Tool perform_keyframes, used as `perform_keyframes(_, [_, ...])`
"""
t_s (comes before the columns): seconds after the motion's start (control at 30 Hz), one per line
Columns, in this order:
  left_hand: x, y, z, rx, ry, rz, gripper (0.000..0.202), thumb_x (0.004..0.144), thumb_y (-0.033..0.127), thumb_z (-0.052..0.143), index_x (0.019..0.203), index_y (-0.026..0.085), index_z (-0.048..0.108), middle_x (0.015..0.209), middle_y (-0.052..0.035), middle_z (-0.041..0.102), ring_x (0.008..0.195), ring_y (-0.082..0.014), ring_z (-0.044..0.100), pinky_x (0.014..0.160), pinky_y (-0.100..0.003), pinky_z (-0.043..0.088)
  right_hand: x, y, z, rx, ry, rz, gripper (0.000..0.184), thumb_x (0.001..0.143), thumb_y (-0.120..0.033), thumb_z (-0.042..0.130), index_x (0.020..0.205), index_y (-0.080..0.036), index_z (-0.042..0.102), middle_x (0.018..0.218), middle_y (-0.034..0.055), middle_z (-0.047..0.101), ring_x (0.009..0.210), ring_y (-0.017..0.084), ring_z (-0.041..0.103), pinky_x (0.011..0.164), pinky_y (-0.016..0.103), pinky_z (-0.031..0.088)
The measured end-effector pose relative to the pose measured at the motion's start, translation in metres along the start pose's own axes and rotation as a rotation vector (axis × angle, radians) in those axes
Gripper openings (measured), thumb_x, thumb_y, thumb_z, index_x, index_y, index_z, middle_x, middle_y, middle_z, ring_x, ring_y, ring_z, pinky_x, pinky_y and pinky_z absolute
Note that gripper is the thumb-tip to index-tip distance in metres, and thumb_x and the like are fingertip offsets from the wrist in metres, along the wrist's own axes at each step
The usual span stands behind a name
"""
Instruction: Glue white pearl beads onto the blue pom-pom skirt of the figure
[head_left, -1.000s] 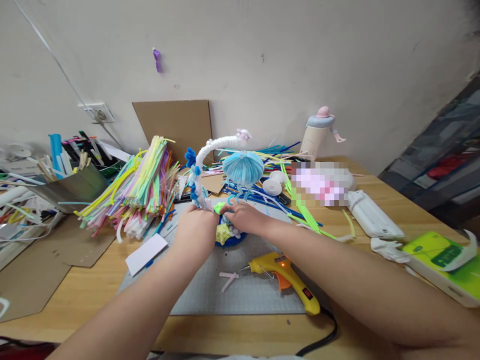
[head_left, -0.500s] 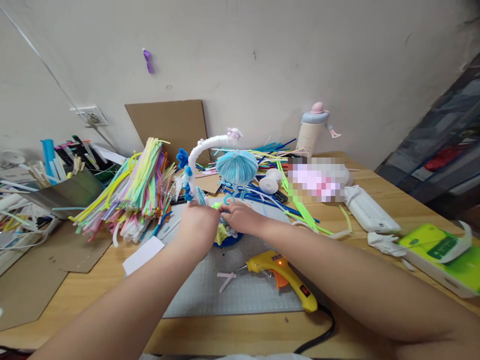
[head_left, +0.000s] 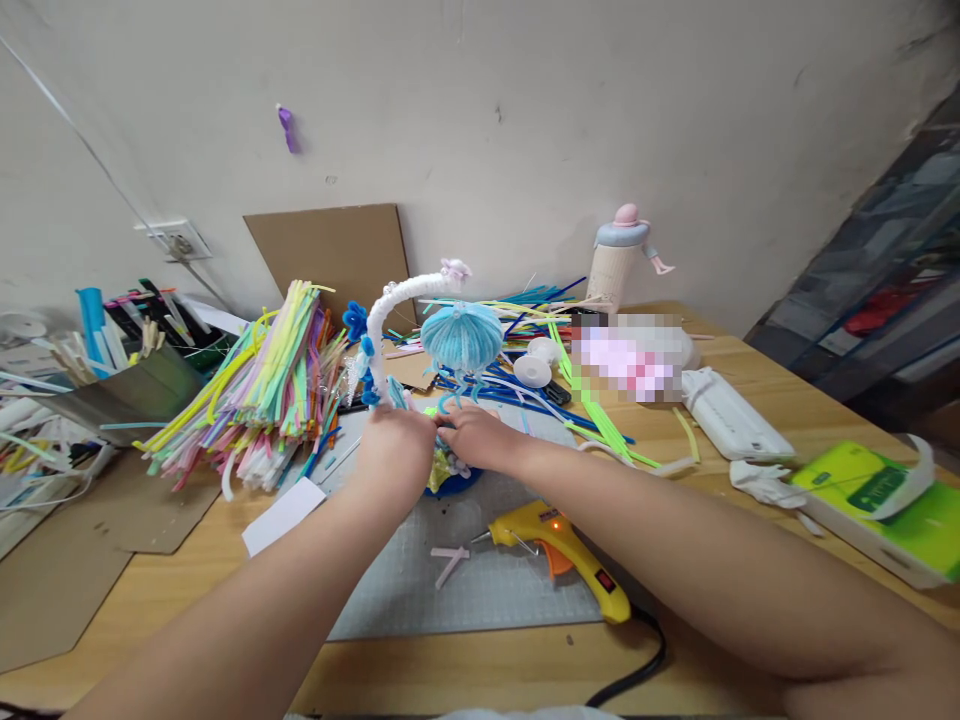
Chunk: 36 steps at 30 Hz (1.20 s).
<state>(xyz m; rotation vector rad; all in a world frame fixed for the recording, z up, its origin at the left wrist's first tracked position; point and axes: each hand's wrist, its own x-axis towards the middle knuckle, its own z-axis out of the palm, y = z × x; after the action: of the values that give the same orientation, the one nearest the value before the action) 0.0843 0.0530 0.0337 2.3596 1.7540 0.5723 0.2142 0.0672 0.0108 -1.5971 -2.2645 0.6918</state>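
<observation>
A pipe-cleaner ornament stands on the grey cutting mat (head_left: 405, 600). Its curved white stem (head_left: 376, 345) bears blue flowers (head_left: 355, 320), and a light-blue jellyfish (head_left: 462, 337) hangs under the stem's tip. My left hand (head_left: 400, 442) is closed at the foot of the stem, fingers mostly hidden. Beside it, my right hand (head_left: 480, 440) pinches at the ornament's lower part, below the jellyfish. The fingertips of both hands meet there; any small piece between them is hidden. Beneath my hands a yellow star (head_left: 441, 468) and the dark-blue base (head_left: 456, 486) peek out.
A yellow glue gun (head_left: 525, 524), its light lit, lies on the mat near pale strips (head_left: 450, 562). Bundled pipe cleaners (head_left: 281, 380) are at left, a white spool (head_left: 534, 366) behind. At right are a white device (head_left: 739, 418) and a green tissue pack (head_left: 877, 505).
The whole view has shifted slightly, so things appear a little further left. Both hands stay together at the ornament's lower part with little visible movement.
</observation>
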Motion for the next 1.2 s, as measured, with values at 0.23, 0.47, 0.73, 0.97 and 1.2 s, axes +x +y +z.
perform_keyframes(0.23, [0.000, 0.007, 0.000, 0.328, -0.105, 0.034, 0.016, 0.073, 0.014, 0.063, 0.079, 0.006, 0.076, 0.068, -0.0226, 0.071, 0.078, -0.0370, 0.069, 0.086, -0.051, 0.043, 0.002, 0.002, 0.004, -0.001, 0.010, -0.010, 0.024, 0.094, -0.030, 0.058, 0.115, -0.019, 0.061, 0.127, 0.0082, 0.061, 0.114, 0.026, 0.059, 0.096, 0.051, 0.048])
perform_keyframes(0.47, [-0.001, 0.010, -0.005, 0.512, -0.187, 0.090, 0.018, 0.072, 0.008, 0.059, 0.075, 0.006, 0.076, 0.070, -0.0227, 0.073, 0.077, -0.0354, 0.070, 0.081, -0.046, 0.048, -0.002, -0.001, 0.001, -0.004, 0.014, -0.005, 0.024, 0.094, -0.030, 0.058, 0.113, -0.018, 0.062, 0.122, 0.0078, 0.063, 0.111, 0.025, 0.060, 0.094, 0.050, 0.049])
perform_keyframes(0.73, [0.000, 0.014, -0.007, 0.628, -0.237, 0.122, 0.027, 0.072, -0.002, 0.049, 0.077, 0.002, 0.075, 0.072, -0.0248, 0.073, 0.074, -0.0347, 0.071, 0.075, -0.043, 0.049, 0.000, 0.001, 0.003, 0.012, 0.022, -0.013, 0.023, 0.094, -0.030, 0.058, 0.113, -0.018, 0.062, 0.122, 0.0077, 0.063, 0.112, 0.025, 0.060, 0.095, 0.051, 0.048])
perform_keyframes(0.97, [-0.001, 0.012, -0.009, 0.650, -0.286, 0.151, 0.025, 0.074, -0.002, 0.049, 0.076, 0.004, 0.073, 0.071, -0.0210, 0.073, 0.073, -0.0299, 0.071, 0.074, -0.037, 0.047, -0.001, 0.002, 0.004, -0.001, 0.026, -0.007, 0.024, 0.094, -0.030, 0.058, 0.114, -0.018, 0.061, 0.125, 0.0082, 0.061, 0.112, 0.026, 0.059, 0.095, 0.050, 0.049])
perform_keyframes(1.2, [0.000, 0.004, -0.018, 0.614, -0.261, 0.147, 0.023, 0.073, 0.005, 0.054, 0.077, 0.013, 0.075, 0.074, -0.0155, 0.076, 0.072, -0.0274, 0.070, 0.067, -0.034, 0.043, 0.001, 0.001, 0.001, 0.000, 0.005, -0.019, 0.022, 0.093, -0.029, 0.059, 0.112, -0.018, 0.063, 0.121, 0.0074, 0.064, 0.111, 0.025, 0.060, 0.094, 0.050, 0.049])
